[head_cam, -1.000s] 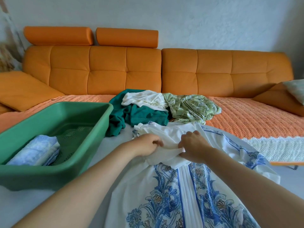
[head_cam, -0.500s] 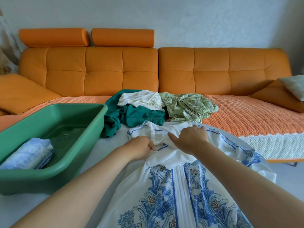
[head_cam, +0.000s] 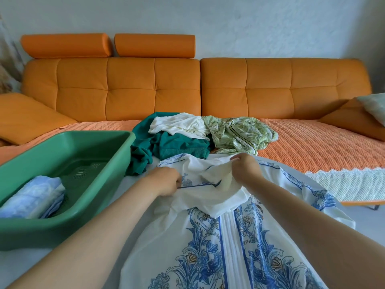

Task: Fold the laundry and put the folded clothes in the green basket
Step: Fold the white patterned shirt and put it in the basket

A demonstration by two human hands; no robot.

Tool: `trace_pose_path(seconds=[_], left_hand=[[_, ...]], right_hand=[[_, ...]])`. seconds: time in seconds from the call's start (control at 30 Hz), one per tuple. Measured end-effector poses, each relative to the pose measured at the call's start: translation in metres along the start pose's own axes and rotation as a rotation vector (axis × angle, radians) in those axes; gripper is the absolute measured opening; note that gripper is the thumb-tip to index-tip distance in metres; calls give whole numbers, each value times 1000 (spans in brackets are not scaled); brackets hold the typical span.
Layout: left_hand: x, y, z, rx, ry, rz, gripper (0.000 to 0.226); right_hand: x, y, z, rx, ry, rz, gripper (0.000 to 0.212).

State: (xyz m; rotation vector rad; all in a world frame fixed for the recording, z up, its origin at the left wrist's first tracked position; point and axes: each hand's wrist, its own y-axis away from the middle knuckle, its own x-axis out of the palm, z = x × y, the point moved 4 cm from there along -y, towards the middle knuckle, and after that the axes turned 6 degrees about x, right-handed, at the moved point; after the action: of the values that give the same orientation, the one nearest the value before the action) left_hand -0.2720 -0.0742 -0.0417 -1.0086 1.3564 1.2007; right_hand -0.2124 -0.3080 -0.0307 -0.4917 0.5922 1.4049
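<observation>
Both hands hold the top of a white garment with a blue floral print. The left hand pinches a blue-trimmed edge with curled fingers. To its right, the right hand grips a bunch of plain white fabric and holds it slightly raised. The rest of the garment spreads toward the near edge over a pale surface, between the two forearms.

On the left stands the green basket, with one folded light-blue piece in its near left corner. Just beyond the hands, an unfolded pile lies on the orange throw of the orange sofa. It holds a teal garment, a white one on top of it, and a pale green patterned one to the right.
</observation>
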Motion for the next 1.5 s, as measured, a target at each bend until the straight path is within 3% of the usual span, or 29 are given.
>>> trace_pose_path(seconds=[0.13, 0.23, 0.3, 0.37, 0.4, 0.47, 0.57, 0.63, 0.73, 0.8, 0.83, 0.9, 1.0, 1.03, 1.1, 1.17, 1.23, 1.37, 1.5], left_hand=[[-14, 2, 22, -156, -284, -202, 30], [-4, -1, 25, -71, -58, -276, 23], [6, -1, 8, 71, 240, -252, 21], [11, 0, -15, 142, 408, -147, 22], [14, -1, -22, 135, 420, -92, 29], [19, -3, -28, 95, 310, 3, 45], [19, 3, -21, 43, 152, 77, 59], [13, 7, -11, 28, 63, 67, 63], [-1, 9, 12, -20, -211, -6, 65], [-2, 12, 22, -119, -327, 57, 69], [0, 13, 22, -151, -363, 88, 71], [1, 11, 9, -110, -369, 32, 68], [0, 6, -24, 90, -113, -119, 62], [5, 4, -33, 134, 36, -66, 64], [20, 5, -47, 155, 235, 138, 77], [33, 8, -52, 147, 179, 282, 94], [37, 11, -49, 133, 125, 268, 103], [31, 16, -36, 150, 158, 136, 93], [26, 23, -24, 153, 154, 145, 93]], right_hand=[[-19, -1, -15, 240, -183, -77, 31], [-23, -1, -25, 246, 237, -45, 37], [-17, 0, -30, 57, 582, -59, 62], [-4, 3, -29, -265, 733, -46, 88], [2, 6, -28, -390, 761, -1, 93], [11, 9, -28, -488, 828, 75, 77], [11, 3, -28, -386, 850, -8, 30], [2, 1, -27, -237, 616, -58, 27], [-16, -2, -23, 41, 27, -62, 26], [-23, -3, -27, 224, -188, -16, 21], [-24, -2, -32, 295, -150, 14, 19], [-27, 2, -40, 355, 149, 57, 25], [-24, 4, -49, 183, 615, 13, 72], [-24, 5, -47, 56, 726, -26, 90], [-18, 9, -40, -244, 892, 11, 102], [-5, 14, -41, -434, 927, 206, 98], [3, 18, -48, -460, 944, 324, 88], [-10, 24, -41, -498, 1027, 141, 48], [-23, 27, -23, -607, 1112, -17, 37]])
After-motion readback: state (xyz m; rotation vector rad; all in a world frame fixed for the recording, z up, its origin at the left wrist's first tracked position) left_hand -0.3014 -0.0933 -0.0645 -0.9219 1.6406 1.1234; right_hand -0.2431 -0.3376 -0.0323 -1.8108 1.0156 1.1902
